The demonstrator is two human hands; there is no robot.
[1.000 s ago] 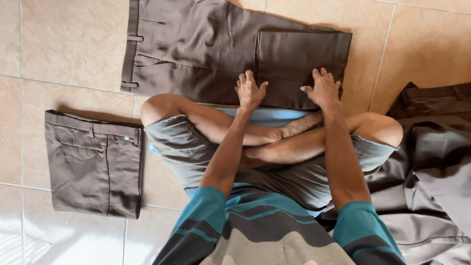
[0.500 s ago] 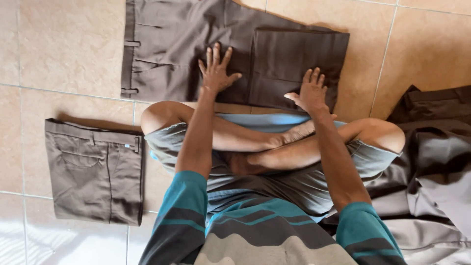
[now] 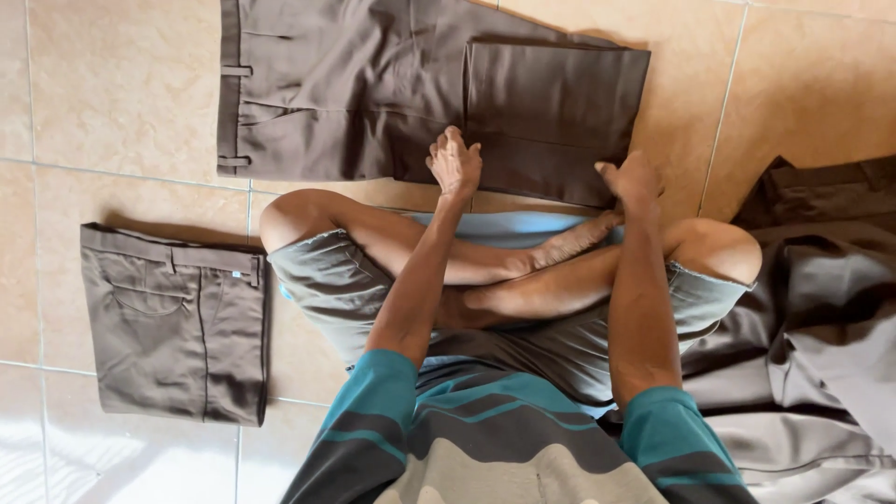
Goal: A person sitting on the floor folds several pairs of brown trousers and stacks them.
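Beige tiled floor [image 3: 121,93] underneath everything, glossy, crossed by thin grout lines, with bright light pooling at the lower left corner. No walls or furniture in view, only floor and cloth.

Spread across the top of the floor: dark brown trousers [image 3: 355,93], lying flat. Long axis running left to right, waistband with belt loops at the left end pointing left, legs stretching right. Leg portion doubled back over itself, forming a neat rectangular fold [image 3: 560,103] at the right end, its lower edge closest to the seated person.

At the right edge: heap of unfolded brown garments [image 3: 821,308], rumpled, partly under the person's knee.

At the left: folded brown trousers [image 3: 173,322], a compact rectangle, waistband along the top, back pocket facing up, well apart from the spread pair.

In the middle: crossed bare legs [image 3: 523,271] in grey shorts, sitting just below the spread trousers.

Left hand [image 3: 455,161] resting on the lower edge of the fold's left part, fingers curled down onto the cloth, pressing or pinching it; cannot tell whether any cloth is actually gripped. Right hand [image 3: 630,177] at the fold's lower right corner, fingers bent toward the fabric edge, touching it; grip likewise unclear from this angle.
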